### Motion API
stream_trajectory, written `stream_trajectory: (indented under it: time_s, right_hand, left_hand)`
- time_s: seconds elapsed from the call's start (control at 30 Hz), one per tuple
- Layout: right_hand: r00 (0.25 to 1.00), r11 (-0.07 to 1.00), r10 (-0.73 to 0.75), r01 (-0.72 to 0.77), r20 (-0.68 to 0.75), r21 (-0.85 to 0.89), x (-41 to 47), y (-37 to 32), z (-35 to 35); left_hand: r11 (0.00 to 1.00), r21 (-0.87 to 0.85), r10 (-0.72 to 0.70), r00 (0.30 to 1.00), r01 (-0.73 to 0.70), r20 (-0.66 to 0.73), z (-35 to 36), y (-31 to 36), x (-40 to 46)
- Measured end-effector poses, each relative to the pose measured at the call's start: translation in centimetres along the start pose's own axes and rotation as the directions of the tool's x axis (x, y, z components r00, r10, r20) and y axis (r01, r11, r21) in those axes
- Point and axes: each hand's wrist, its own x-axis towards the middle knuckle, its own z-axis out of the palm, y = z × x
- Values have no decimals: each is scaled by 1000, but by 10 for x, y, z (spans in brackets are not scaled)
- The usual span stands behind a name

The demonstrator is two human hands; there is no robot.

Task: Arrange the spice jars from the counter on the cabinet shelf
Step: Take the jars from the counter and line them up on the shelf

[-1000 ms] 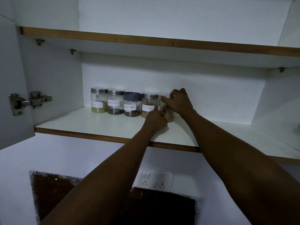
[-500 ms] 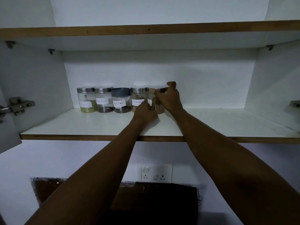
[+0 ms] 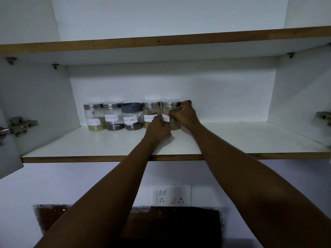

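Several labelled glass spice jars stand in a row at the back left of the white cabinet shelf (image 3: 111,145). From the left: a jar of green spice (image 3: 94,116), a black pepper jar (image 3: 113,116), a grey-lidded black pepper jar (image 3: 132,116), a cinnamon jar (image 3: 150,111), and the rightmost jar (image 3: 171,109). My right hand (image 3: 185,114) grips the rightmost jar from its right side, fingers curled round the lid and body. My left hand (image 3: 158,128) pinches the lower front of that jar, hiding its base.
The upper shelf (image 3: 161,42) hangs above. An open door with a metal hinge (image 3: 19,125) is at the left, another hinge (image 3: 324,117) at the right. The right half of the shelf is bare. Below are a wall socket (image 3: 172,196) and a dark panel (image 3: 161,228).
The view shifted so the row of jars sits more central. Both hands stay on the rightmost jar, which now stands close against the cinnamon jar with its label facing front.
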Motion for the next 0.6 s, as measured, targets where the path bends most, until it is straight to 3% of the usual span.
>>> stream_trajectory:
  time_s: [0.17, 0.33, 0.6]
  right_hand:
    - [996, 997, 49, -54, 72, 59, -1, -2, -2]
    - [998, 999, -1, 3, 58, -36, -1, 0, -3]
    - [995, 998, 55, -54, 88, -18, 3, 6, -4]
  left_hand:
    - [990, -135, -26, 1000, 26, 6, -1, 0, 0]
    - [989, -145, -37, 999, 34, -16, 0, -2, 0]
    - [988, -151, -52, 997, 44, -49, -2, -4, -1]
